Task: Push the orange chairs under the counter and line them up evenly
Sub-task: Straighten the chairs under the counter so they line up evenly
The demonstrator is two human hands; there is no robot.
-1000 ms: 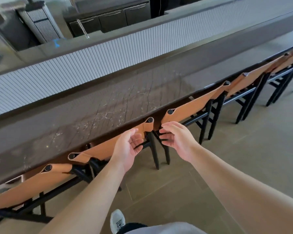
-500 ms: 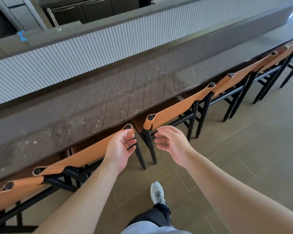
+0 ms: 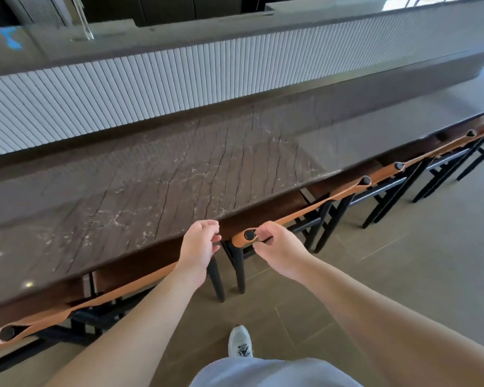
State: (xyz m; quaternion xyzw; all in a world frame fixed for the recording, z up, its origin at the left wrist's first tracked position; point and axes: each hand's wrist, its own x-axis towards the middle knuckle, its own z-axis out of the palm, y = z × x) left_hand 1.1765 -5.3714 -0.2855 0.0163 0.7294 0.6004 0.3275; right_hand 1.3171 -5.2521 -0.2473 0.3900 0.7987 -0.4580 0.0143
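Note:
Orange sling-back chairs with black frames stand in a row along the dark stone counter [image 3: 179, 177], their backrests right at its front edge. My left hand [image 3: 199, 248] curls round the right top corner of the left chair [image 3: 109, 296], hiding its post. My right hand [image 3: 280, 248] pinches the left top corner of the neighbouring chair [image 3: 319, 203], just beside the black post end. The two corners sit a small gap apart, about level with each other.
More orange chairs [image 3: 414, 162] continue to the right along the counter edge. A ribbed white panel [image 3: 207, 76] rises behind the counter. My white shoe [image 3: 239, 342] stands on the tan tiled floor [image 3: 403, 261], behind the chair legs.
Both hands went from open beside the chair corners to curled on them. The two chairs have slid further under the counter, and I have stepped closer.

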